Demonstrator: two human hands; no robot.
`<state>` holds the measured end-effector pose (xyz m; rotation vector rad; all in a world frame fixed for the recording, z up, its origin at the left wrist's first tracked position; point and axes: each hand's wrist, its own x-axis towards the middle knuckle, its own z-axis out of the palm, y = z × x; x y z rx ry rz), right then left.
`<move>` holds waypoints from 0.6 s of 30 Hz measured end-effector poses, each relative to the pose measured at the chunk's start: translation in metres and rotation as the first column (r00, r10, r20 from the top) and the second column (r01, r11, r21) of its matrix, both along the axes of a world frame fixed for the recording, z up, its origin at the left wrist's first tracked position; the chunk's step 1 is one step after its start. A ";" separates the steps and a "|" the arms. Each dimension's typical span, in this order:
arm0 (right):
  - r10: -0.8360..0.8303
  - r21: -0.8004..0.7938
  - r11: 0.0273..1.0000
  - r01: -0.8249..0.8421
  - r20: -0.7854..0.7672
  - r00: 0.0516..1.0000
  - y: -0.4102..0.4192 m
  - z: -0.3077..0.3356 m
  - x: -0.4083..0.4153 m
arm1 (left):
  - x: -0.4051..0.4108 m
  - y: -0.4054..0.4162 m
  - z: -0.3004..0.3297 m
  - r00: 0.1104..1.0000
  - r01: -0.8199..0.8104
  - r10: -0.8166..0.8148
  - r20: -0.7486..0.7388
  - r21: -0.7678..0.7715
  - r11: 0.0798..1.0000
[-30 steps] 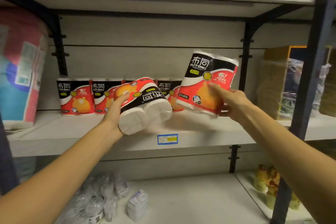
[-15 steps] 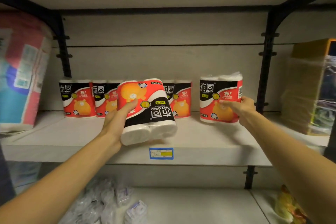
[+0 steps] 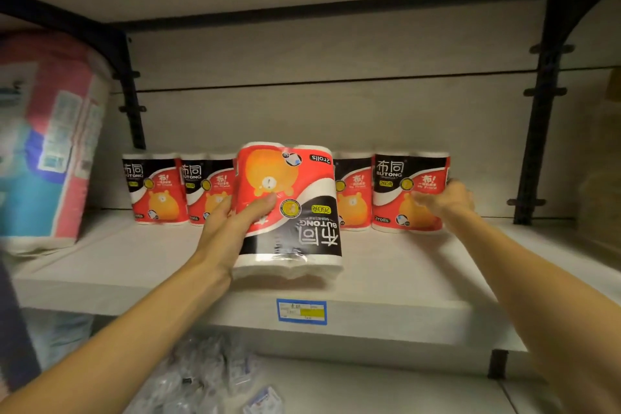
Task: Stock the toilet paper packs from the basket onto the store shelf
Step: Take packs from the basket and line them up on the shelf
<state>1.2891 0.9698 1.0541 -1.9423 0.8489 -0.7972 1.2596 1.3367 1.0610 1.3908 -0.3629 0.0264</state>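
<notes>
My left hand grips a red, black and white two-roll toilet paper pack, held upside down just above the front of the white shelf. My right hand holds the right side of another pack that stands upright at the right end of the back row. Three more packs stand in that row: one at the far left, a second beside it, and a third partly hidden behind the held pack. The basket is out of view.
A large pink and blue soft package fills the shelf's left end. Black brackets frame the bay. A blue price label sits on the shelf edge. Small clear-wrapped items lie on the lower shelf.
My right hand has pushed its pack back into line with the row at the rear. My left hand has brought its upside-down pack forward and more upright. The camera moved closer.
</notes>
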 end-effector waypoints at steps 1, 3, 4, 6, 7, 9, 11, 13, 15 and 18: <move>0.008 0.019 1.000 -0.009 0.042 0.999 0.000 -0.001 0.001 | -0.002 -0.001 0.001 1.000 -0.005 0.005 0.016 0.002 1.000; 0.042 0.099 0.994 -0.055 0.124 0.991 -0.001 -0.005 0.003 | -0.005 -0.002 0.005 0.999 -0.019 0.019 0.050 0.008 1.000; 0.058 0.144 0.986 -0.083 0.172 0.983 0.003 -0.004 0.001 | -0.007 -0.002 0.009 0.997 -0.028 0.027 0.067 0.011 1.000; 0.082 0.121 0.986 -0.113 0.241 0.967 0.016 0.001 -0.008 | -0.009 -0.003 0.018 0.992 -0.052 0.048 0.116 0.029 0.998; 0.073 0.009 0.997 -0.078 0.252 0.965 0.026 0.007 -0.014 | -0.011 -0.003 0.023 0.986 -0.074 0.065 0.151 0.053 0.996; 0.105 -0.319 0.948 0.015 0.357 0.928 0.056 0.024 -0.033 | -0.011 -0.004 0.034 0.966 -0.112 0.079 0.246 0.125 0.986; 0.325 -0.557 0.830 0.005 0.491 0.808 0.096 0.049 -0.060 | -0.013 -0.003 0.045 0.930 -0.157 0.069 0.360 0.221 0.963; 0.570 -0.814 0.580 -0.025 0.384 0.726 0.132 0.074 -0.087 | -0.014 -0.001 0.053 0.867 -0.241 0.046 0.496 0.336 0.911; 0.625 -0.984 0.168 -0.065 0.055 0.778 0.163 0.091 -0.109 | -0.017 0.002 0.057 0.801 -0.324 0.017 0.599 0.409 0.853; 0.365 -0.958 -0.240 -0.157 -0.239 0.900 0.197 0.099 -0.123 | -0.021 0.010 0.060 0.726 -0.366 -0.032 0.687 0.426 0.827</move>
